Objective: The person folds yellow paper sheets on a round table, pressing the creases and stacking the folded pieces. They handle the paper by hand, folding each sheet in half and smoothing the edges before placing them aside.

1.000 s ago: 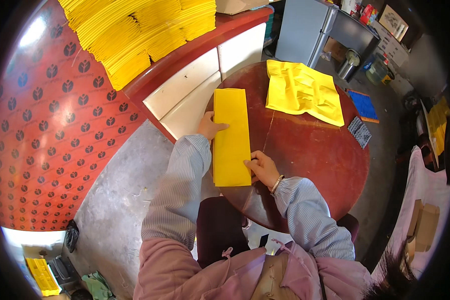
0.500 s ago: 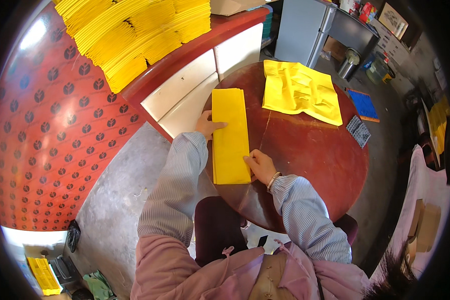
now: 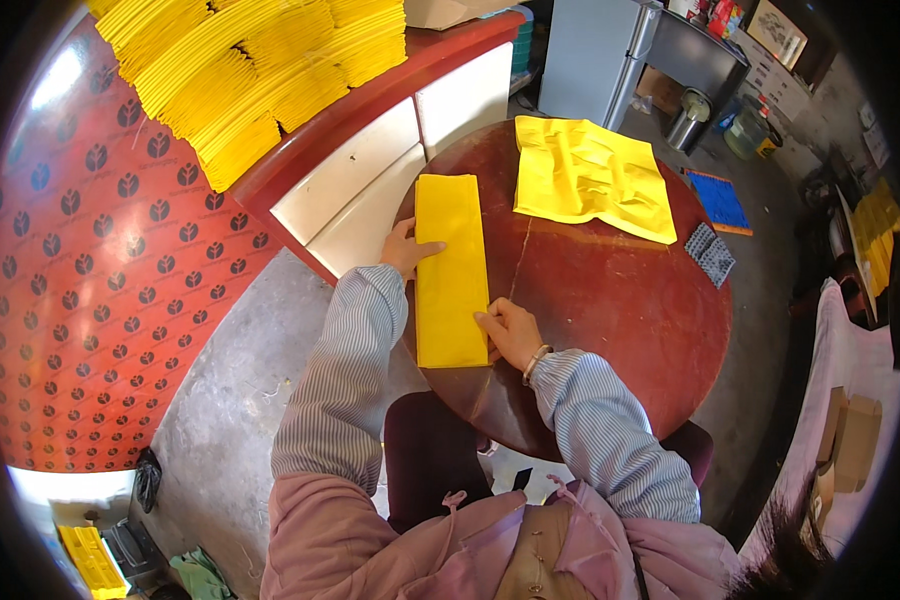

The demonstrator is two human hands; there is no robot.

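Observation:
A long, narrow folded yellow sheet (image 3: 451,275) lies on the left part of the round red-brown table (image 3: 610,320), its layers showing along the edges. My left hand (image 3: 406,248) holds its left side, thumb on top and the other fingers partly hidden at the edge. At the lower right edge, my right hand (image 3: 510,332) pinches the same sheet between thumb and fingers. Farther back on the table, a creased yellow sheet (image 3: 595,185) lies spread out, apart from both hands.
Large stacks of folded yellow pieces (image 3: 260,75) rest on the red patterned surface (image 3: 110,290) at the left. A grey blister-like pack (image 3: 709,256) lies at the table's right edge. White drawers (image 3: 360,190) stand behind the table, with a grey refrigerator (image 3: 595,60) beyond.
The whole view has shifted slightly. The upper layers of the folded yellow sheet look more evenly lined up at the near end; both hands keep nearly the same places on it.

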